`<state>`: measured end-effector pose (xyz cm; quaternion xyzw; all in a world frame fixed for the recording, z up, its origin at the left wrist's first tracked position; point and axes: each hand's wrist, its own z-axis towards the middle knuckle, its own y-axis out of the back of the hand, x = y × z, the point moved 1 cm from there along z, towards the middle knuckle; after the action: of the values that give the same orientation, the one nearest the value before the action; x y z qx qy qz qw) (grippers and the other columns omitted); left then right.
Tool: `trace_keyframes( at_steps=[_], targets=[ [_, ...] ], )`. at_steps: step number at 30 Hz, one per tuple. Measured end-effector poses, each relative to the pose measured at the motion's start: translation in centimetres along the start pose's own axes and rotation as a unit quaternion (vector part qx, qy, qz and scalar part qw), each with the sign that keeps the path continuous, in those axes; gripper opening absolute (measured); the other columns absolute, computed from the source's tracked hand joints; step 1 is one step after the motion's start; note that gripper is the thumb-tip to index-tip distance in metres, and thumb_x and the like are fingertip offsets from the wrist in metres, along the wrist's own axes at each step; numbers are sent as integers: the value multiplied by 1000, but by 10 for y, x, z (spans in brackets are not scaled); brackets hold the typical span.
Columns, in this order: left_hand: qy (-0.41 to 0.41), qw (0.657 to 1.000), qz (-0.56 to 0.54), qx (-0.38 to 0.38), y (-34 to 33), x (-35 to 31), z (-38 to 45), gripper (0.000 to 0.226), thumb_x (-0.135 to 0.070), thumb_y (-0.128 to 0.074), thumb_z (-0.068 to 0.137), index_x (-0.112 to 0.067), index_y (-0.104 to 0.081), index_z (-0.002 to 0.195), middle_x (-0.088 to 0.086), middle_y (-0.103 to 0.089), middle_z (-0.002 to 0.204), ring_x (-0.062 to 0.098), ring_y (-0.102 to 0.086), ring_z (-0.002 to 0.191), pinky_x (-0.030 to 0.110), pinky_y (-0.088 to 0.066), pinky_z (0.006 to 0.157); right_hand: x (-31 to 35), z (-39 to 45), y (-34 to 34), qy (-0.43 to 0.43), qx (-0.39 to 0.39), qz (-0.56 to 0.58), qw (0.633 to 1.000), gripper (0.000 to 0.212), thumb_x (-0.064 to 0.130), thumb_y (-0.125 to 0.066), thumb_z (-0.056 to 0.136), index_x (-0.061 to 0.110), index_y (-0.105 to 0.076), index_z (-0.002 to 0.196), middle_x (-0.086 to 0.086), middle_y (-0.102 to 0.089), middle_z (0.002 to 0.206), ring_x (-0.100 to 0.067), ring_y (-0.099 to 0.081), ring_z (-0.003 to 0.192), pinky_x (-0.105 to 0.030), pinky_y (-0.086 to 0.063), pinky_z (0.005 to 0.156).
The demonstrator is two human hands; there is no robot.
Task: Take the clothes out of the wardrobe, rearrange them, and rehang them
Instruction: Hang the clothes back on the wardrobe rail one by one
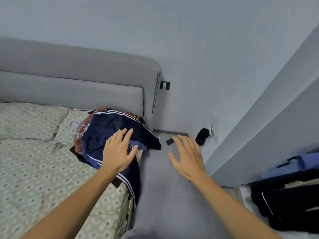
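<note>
Navy fabric with white side stripes, a heap of clothes (110,135), sits under and just beyond the left hand (119,150), bunched at the bed's near corner by the grey headboard (72,78). Long axis of the top garment runs from the headboard end back toward the person, along the mattress edge; one striped leg or sleeve trails over that edge (133,185) and hangs down the bed's side, below the left wrist. Rust-red cloth and a lighter blue layer show beneath the navy; thin white hanger wire (76,125) pokes out on the far-left side of the heap. Left hand spread flat, fingers straight, palm down on or just over the navy cloth; contact not certain. Right hand (188,157) also splayed wide, fingers straight, holding nothing, hovering over the grey strip (165,204) between bed and wall. Hands well apart, the mattress edge between them. Patterned bedsheet (34,169) stretches open to the left of the left forearm, with a pillow (72,125) beyond the heap. Beyond the right fingertips: a small dark plug-like item (169,141) and a black object (202,136) against the wall. Right of the right forearm, an angled grey panel (269,121) closes in, and a second pile of dark and blue clothing (290,190) lies at its foot.
</note>
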<state>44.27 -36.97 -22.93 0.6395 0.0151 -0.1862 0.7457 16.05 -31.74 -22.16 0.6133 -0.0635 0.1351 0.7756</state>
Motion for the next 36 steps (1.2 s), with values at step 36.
trace_keyframes(
  at_steps=[36],
  targets=[
    [523, 848, -40, -81, -94, 311, 29, 67, -59, -38, 98, -25, -41, 156, 4, -50, 150, 28, -42, 140, 50, -36, 111, 287, 396, -340, 428, 229, -13, 874, 66, 50, -58, 98, 16, -47, 153, -10, -48, 157, -30, -40, 146, -47, -32, 122]
  ],
)
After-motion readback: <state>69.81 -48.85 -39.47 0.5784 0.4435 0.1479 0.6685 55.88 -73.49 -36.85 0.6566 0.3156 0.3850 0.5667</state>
